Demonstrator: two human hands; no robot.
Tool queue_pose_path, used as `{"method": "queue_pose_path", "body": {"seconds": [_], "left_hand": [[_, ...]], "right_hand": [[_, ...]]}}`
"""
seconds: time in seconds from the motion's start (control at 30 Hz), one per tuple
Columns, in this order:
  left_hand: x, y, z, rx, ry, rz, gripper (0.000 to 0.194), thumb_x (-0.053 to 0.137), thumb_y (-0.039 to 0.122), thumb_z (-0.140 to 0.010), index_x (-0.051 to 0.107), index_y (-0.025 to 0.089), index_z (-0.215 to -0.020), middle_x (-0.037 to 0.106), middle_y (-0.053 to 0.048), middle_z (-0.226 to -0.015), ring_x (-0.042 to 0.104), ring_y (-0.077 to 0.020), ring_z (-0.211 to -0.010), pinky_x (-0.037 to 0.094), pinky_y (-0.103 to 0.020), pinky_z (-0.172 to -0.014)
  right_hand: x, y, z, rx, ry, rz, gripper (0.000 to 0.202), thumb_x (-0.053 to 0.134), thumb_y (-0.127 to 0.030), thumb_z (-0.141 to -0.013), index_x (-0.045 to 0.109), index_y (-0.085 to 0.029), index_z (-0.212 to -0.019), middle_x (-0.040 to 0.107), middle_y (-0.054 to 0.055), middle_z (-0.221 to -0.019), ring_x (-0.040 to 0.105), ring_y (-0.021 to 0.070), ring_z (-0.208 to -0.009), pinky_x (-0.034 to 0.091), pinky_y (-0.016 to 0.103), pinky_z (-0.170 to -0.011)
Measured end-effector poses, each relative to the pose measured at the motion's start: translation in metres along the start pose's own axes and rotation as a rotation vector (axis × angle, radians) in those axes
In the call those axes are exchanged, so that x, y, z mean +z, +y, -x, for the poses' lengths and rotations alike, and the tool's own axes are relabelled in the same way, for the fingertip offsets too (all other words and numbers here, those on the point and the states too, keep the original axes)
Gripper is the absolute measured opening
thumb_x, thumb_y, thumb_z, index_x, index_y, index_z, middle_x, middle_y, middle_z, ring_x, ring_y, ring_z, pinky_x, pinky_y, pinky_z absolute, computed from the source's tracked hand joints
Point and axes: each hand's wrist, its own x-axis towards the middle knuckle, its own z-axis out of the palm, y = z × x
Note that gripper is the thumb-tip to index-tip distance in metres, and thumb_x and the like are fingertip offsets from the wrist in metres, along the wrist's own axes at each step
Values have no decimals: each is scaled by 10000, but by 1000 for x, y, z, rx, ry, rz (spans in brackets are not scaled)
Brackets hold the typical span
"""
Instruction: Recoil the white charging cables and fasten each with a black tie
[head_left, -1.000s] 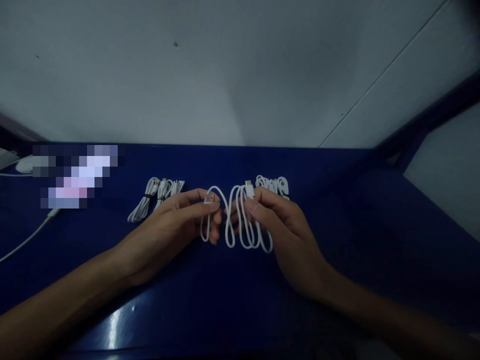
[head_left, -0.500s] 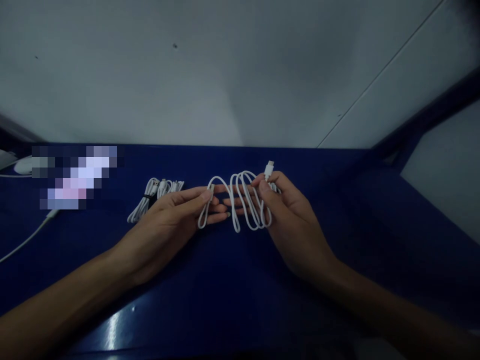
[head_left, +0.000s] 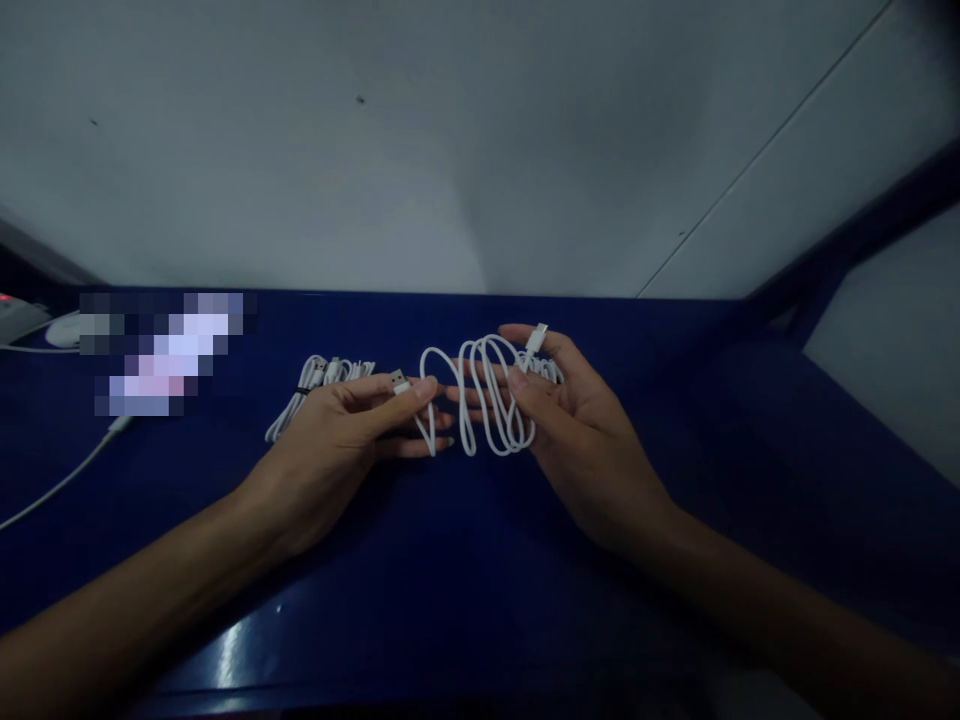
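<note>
A white USB cable hangs in several loose loops between my two hands, above the blue table. My left hand pinches it near the USB-A plug, which points up and left past the thumb. With thumb and fingers closed, my right hand grips the other side of the loops. The small plug of that end sticks up above the right thumb. Part of the coil lies behind the right fingers. Behind my left hand are more white cables, bundled with a black tie and partly covered.
At the left a phone-like device, blurred out by pixels, has a white cord plugged into its lower end. A white rounded object lies beyond it. The blue tabletop meets a pale wall at the back.
The USB-A plug has swung out from under my left thumb and now points up-left. The right-hand plug has tilted to the right. Both hands stay on the cable.
</note>
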Motion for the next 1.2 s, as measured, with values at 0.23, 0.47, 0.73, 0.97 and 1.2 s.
{"method": "queue_pose_path", "body": {"seconds": [0.23,0.47,0.73,0.97,1.2], "left_hand": [[5,-1,3,5,-42,-23,239,799,433,-1009,803,196,-1038,825,-120,-1258,841,-253,-951,731,-373,-829],[2,-1,2,115,-46,-118,243,768,435,-1031,756,192,-1024,813,-118,-1284,835,-285,-1047,722,-387,-874],[5,1,0,61,-36,-86,251,817,415,-998,818,173,-1065,817,-127,-1242,827,-271,-1039,740,-354,-830],[3,-2,-4,57,-24,-116,324,975,192,-809,786,174,-1071,832,-70,-1085,829,-249,-1020,728,-323,-868],[4,3,-4,80,-31,-95,243,907,150,-852,734,168,-1021,842,-83,-1082,841,-249,-967,724,-344,-868]], "right_hand": [[1,1,-4,47,-83,-92,202,647,-290,-1105,702,-270,-1299,770,62,-1298,759,235,-1155,615,434,-1047],[6,-12,0,20,-2,159,216,571,-277,-1144,780,-228,-1118,800,44,-1112,759,190,-1002,620,353,-921],[-1,-12,-6,-6,30,242,233,670,-312,-1093,800,-210,-929,811,35,-935,759,186,-813,593,321,-733],[-3,-13,-7,64,37,198,167,666,-324,-1089,783,-223,-1022,820,40,-955,775,196,-815,624,343,-764],[-6,-9,-6,100,56,264,248,603,-431,-1124,641,-241,-969,749,16,-888,712,182,-747,630,382,-771]]}}
